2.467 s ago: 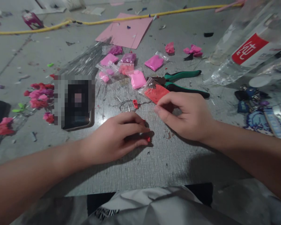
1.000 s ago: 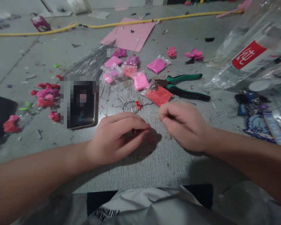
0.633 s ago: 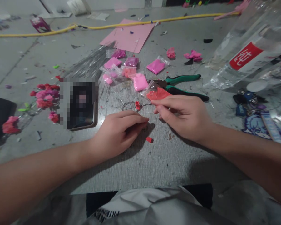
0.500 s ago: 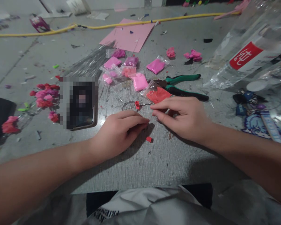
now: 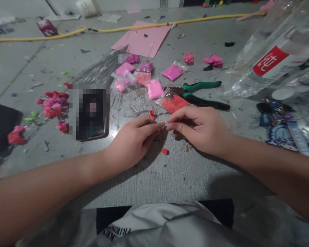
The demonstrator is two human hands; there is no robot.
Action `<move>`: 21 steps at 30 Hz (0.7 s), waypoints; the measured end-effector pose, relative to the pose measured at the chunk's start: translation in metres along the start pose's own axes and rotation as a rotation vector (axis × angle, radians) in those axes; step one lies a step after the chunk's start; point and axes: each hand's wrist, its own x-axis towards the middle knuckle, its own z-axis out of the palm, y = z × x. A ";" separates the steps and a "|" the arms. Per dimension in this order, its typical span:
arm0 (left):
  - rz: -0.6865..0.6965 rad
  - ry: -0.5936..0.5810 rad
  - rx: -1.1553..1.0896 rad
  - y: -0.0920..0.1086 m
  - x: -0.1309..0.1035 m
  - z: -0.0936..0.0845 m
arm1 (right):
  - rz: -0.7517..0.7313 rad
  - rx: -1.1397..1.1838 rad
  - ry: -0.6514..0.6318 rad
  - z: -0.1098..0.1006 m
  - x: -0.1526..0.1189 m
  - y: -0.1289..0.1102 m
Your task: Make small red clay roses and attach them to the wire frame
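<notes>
My left hand (image 5: 137,135) is pinched closed, its fingertips around something small and red that is mostly hidden. Close to its right, my right hand (image 5: 198,127) has thumb and forefinger together; whatever they hold is too small to tell. Just beyond the fingertips a red clay piece (image 5: 152,114) sits on a twisted wire (image 5: 161,113) lying on the grey table (image 5: 154,185). A loose red bit (image 5: 165,151) lies below my hands. Touching the far side of my right hand is a bag of orange-red clay (image 5: 174,103).
Green-handled pliers (image 5: 203,100) lie beyond my right hand, pink clay bags (image 5: 155,90) farther left. A phone (image 5: 92,115) stands at the left beside clay flowers (image 5: 53,104). Plastic bottles (image 5: 262,68) lie at the right, and a yellow cable (image 5: 134,27) crosses the back.
My fingertips have come closer together. My left hand has shifted up slightly, and a bit of red now shows at its fingertips. The view has shifted slightly.
</notes>
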 end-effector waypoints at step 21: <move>-0.619 -0.162 -1.052 0.024 0.009 -0.019 | -0.397 -0.062 -0.072 0.004 -0.008 -0.012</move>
